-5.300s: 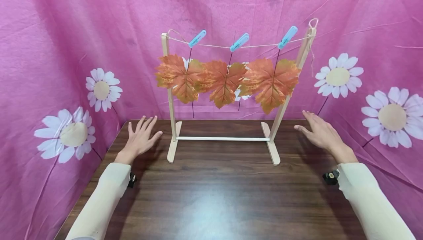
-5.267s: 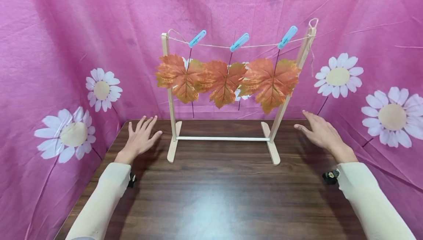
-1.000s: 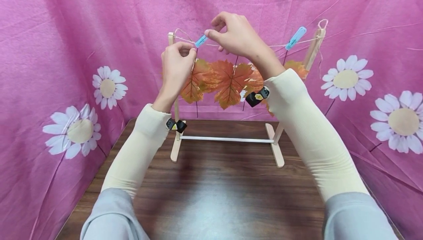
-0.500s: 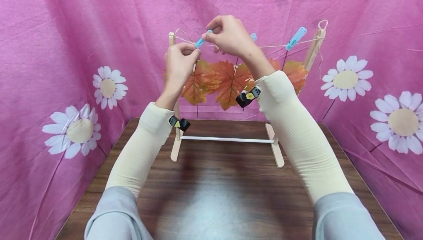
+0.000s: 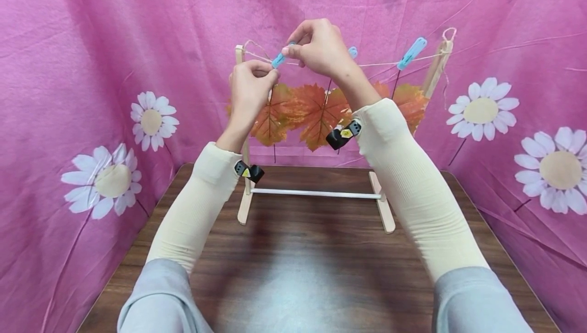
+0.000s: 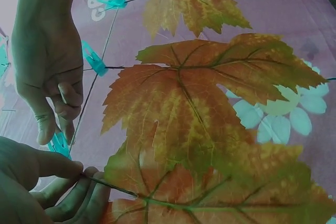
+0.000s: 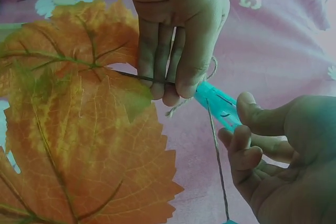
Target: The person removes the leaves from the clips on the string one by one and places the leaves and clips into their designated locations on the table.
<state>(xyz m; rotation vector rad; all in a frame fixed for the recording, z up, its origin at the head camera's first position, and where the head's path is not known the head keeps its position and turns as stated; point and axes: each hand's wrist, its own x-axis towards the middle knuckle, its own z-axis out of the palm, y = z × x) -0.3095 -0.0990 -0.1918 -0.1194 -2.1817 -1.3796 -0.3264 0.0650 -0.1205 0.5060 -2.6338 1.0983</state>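
Note:
My left hand [image 5: 249,88] pinches the dark stem [image 7: 142,76] of the leftmost orange leaf [image 5: 270,119], just below a blue clothespin [image 5: 277,60]. The thumb and fingers of my right hand [image 5: 321,48] pinch the handle end of that clothespin, which sits on the string [image 7: 219,166]. Farther right, a middle leaf [image 5: 321,114] and a right leaf [image 5: 410,101] hang by their stems from two more blue clothespins; the right clothespin [image 5: 412,53] is in full view, the middle one [image 5: 352,52] partly behind my right hand. My forearm covers part of the right leaf.
The string runs between the posts of a wooden stand [image 5: 387,216], joined low down by a white rod [image 5: 316,193]. It stands on a dark wood table [image 5: 293,267]. A pink cloth with printed daisies [image 5: 481,111] surrounds the table on the back and sides.
Both hands have risen from beside the stand to the left clothespin. Over the last second the right hand has shifted slightly left and down, baring the middle clothespin's top; the last half second shows little movement.

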